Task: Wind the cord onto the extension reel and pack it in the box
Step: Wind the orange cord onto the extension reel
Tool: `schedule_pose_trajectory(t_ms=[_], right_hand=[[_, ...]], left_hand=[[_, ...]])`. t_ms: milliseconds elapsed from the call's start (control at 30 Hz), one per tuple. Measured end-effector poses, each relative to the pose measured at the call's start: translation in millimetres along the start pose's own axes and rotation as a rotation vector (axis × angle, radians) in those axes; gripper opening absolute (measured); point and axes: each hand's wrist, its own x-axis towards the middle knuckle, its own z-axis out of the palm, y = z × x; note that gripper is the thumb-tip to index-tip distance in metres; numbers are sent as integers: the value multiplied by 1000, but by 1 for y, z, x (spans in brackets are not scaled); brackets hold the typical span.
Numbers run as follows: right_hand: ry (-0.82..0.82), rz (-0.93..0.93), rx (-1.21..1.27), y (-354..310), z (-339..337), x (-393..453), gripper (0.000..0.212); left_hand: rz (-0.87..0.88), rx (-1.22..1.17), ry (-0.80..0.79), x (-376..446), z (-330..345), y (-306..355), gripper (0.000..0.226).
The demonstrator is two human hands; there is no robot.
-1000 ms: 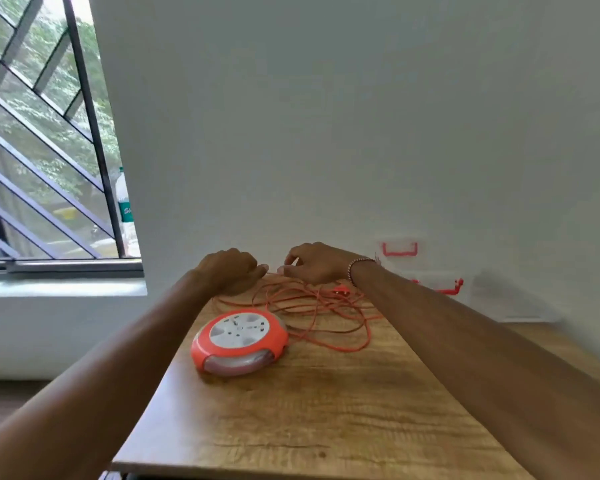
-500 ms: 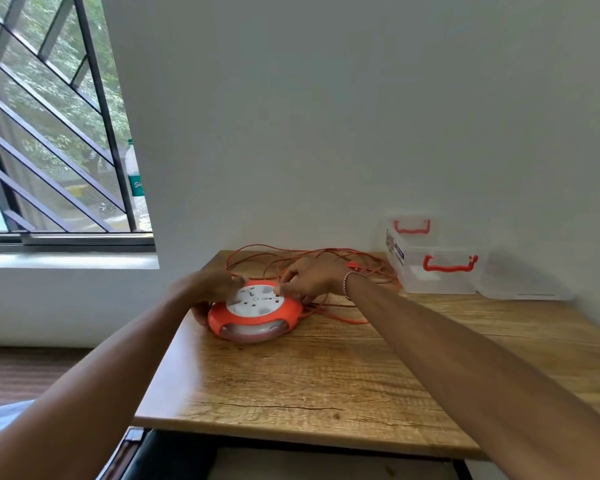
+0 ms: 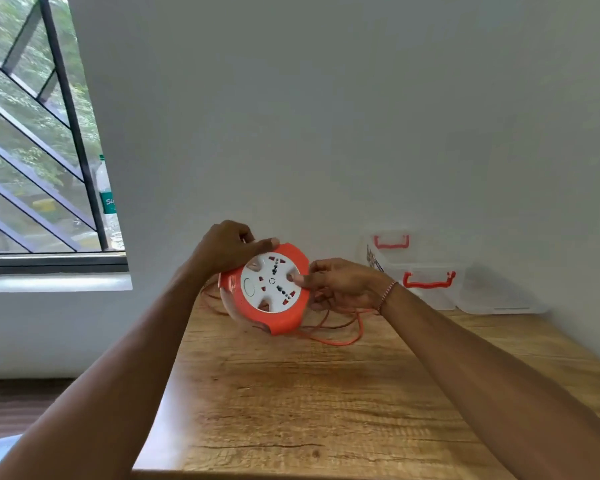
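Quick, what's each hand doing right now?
Left hand: closed on the reel's top edge, holding it tilted up.
Right hand: gripping the reel's right side, thumb on its white face.

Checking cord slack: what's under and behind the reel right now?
Loose orange cord trails on the wooden table beneath and behind the tilted reel, held by the left hand and right hand. The reel's back and any wound cord are hidden.

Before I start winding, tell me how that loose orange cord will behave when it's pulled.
The orange cord looks thin and floppy: it droops from the extension reel in slack loops onto the wooden table. Those overlapping loops will probably snag or tangle under the right hand. It likely drags easily; the left hand should steady the tilted reel.
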Motion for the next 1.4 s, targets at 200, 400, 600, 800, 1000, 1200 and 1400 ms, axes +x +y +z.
schedule_pose_trajectory(t_ms=[200, 400, 600, 800, 1000, 1200, 1400], right_hand=[[208, -159, 64, -9, -35, -18, 47], [308, -255, 311, -25, -59, -24, 66], [254, -270, 230, -45, -80, -28, 70], [410, -308, -161, -60, -98, -34, 72], [880, -665, -927, -84, -102, -29, 41], [656, -729, -1307, -92, -79, -25, 51], [722, -609, -1571, -85, -59, -23, 66]], left_hand=[[50, -227, 237, 26, 10, 33, 54], [34, -587, 135, 33, 45, 49, 63], [73, -806, 179, 45, 63, 75, 67], [42, -839, 289, 63, 73, 84, 55], [26, -885, 343, 73, 79, 83, 50], [129, -832, 350, 76, 74, 85, 49], [187, -867, 331, 70, 69, 92, 46]])
